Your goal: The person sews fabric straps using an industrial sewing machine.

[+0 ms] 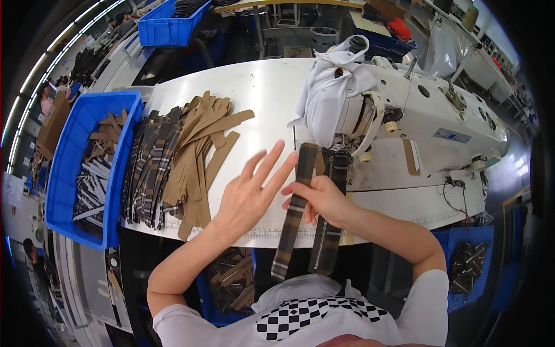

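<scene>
My right hand [315,199] grips a plaid fabric strip [289,234], which stands slantwise in front of the sewing machine. Just left of it, my left hand [254,191] is open, fingers spread above the white worktable [263,98]. A second plaid strip with a zipper [326,248] hangs from under the needle area toward my body, partly behind my right hand. The sewing machine [430,110] has a white cloth [324,92] wrapped over its head. Piles of plaid strips [147,156] and brown paper strips [193,168] lie left of my hands.
A blue crate [59,173] of strips stands at the table's left end. Blue bins sit below the table, one [445,274] at right, another [205,286] at left. More crates [165,32] are behind. People [46,98] are at the far left. Loose wires [454,196] hang at right.
</scene>
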Demonstrator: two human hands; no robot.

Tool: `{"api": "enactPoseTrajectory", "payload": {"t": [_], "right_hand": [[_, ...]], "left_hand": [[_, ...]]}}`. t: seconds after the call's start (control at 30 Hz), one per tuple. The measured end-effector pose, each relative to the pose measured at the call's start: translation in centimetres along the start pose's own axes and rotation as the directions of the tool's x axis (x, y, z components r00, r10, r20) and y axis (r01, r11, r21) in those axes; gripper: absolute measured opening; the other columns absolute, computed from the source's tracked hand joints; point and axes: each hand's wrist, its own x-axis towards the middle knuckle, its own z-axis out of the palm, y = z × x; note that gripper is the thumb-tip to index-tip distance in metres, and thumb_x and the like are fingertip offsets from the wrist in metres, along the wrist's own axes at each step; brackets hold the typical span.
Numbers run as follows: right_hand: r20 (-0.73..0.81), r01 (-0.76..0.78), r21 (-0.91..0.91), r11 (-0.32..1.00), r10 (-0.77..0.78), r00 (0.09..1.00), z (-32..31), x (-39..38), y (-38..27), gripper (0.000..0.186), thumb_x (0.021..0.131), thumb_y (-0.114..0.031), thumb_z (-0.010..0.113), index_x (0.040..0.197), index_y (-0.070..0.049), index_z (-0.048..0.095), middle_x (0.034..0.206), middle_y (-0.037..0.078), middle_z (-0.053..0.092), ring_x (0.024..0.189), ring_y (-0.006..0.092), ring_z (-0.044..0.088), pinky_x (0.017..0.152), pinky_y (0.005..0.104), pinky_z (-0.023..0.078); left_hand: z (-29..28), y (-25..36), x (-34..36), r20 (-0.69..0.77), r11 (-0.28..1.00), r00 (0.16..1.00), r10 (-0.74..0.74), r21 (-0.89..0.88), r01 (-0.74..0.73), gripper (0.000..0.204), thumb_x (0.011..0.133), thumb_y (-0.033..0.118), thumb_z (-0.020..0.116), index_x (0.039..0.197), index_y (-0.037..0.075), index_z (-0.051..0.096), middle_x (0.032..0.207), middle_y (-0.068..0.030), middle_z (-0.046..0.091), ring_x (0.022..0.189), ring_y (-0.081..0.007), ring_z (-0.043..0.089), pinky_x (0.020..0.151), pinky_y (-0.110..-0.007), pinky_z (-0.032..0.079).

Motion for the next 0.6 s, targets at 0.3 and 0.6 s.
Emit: {"api": "enactPoseTrajectory", "payload": {"t": [0.3,0.6], "right_hand": [[0.189,0.349,-0.937,0.023,-0.805,0.562,-4.1,-3.5,1.9,0.025,0.086,-0.032,0.069,0.093,-0.008,0.068,0.086,0.006,0.069,0.062,0.0214,0.064,0.055,0.0351,0.051],[0.278,0.236,-0.959,-0.158,-0.698,0.66,-9.5,-0.9,2.2,0.049,0.077,-0.041,0.074,0.11,-0.006,0.062,0.116,0.006,0.062,0.099,0.0256,0.058,0.093,0.0428,0.043]], "left_hand": [[8.1,-3.7,1.1,-0.225,0.921,0.923,0.312,-0.165,-0.352,0.039,0.067,0.002,0.064,0.105,-0.003,0.065,0.11,-0.0135,0.065,0.099,-0.0301,0.065,0.073,-0.033,0.059],[11.1,-1.4,3.3,-0.112,0.901,0.963,0.243,-0.341,-0.267,0.04,0.062,-0.002,0.066,0.101,-0.003,0.067,0.104,-0.0117,0.066,0.099,-0.0264,0.065,0.068,-0.032,0.058]]}}
